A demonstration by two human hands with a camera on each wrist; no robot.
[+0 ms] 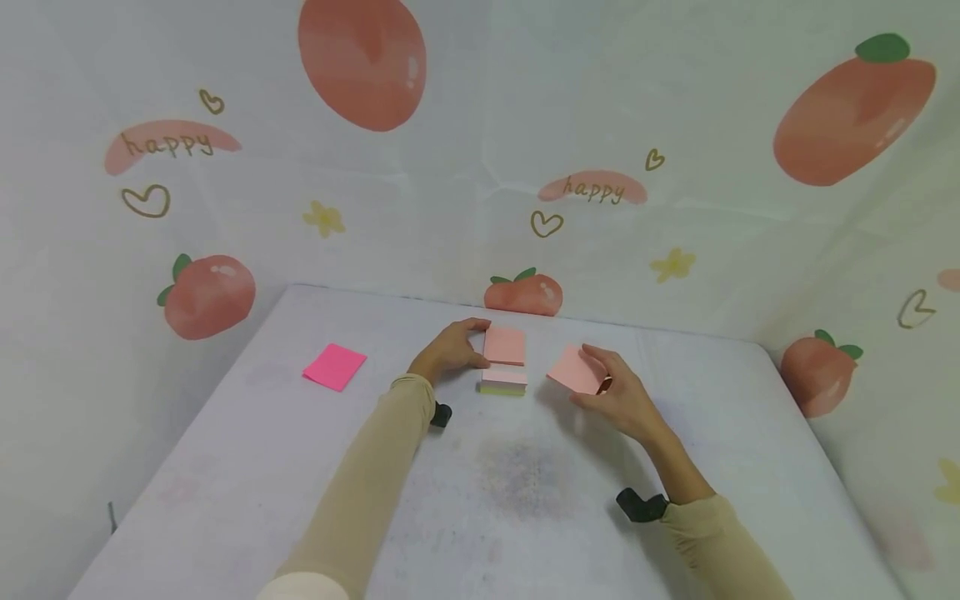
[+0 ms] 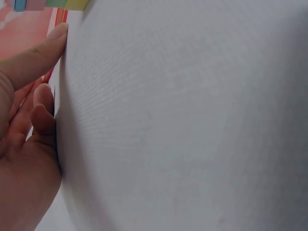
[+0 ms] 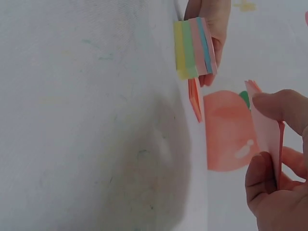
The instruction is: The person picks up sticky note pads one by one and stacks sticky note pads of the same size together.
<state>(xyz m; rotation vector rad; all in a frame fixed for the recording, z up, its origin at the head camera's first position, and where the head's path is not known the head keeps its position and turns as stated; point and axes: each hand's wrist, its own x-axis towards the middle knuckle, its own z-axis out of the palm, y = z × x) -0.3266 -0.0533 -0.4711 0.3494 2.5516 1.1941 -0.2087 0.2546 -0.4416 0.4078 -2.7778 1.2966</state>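
Note:
In the head view my left hand [image 1: 452,348] is at the left edge of a salmon-pink sticky note pad [image 1: 505,346] lying on the table, its forefinger by the far corner and its thumb by the near one. The thumb [image 2: 48,48] touches the pad's edge in the left wrist view; the other fingers are partly hidden. Just in front of that pad sits a stack of sticky note pads [image 3: 195,48] with yellow, green, pink and blue layers. My right hand [image 1: 618,396] pinches a light pink sticky note pad [image 1: 576,371] between thumb and fingers, raised and tilted right of the stack.
A hot pink sticky note pad [image 1: 334,367] lies alone on the left of the white-covered table [image 1: 420,517]. Behind and beside the table hangs a white cloth [image 1: 450,225] printed with fruit, hearts and "happy" lettering.

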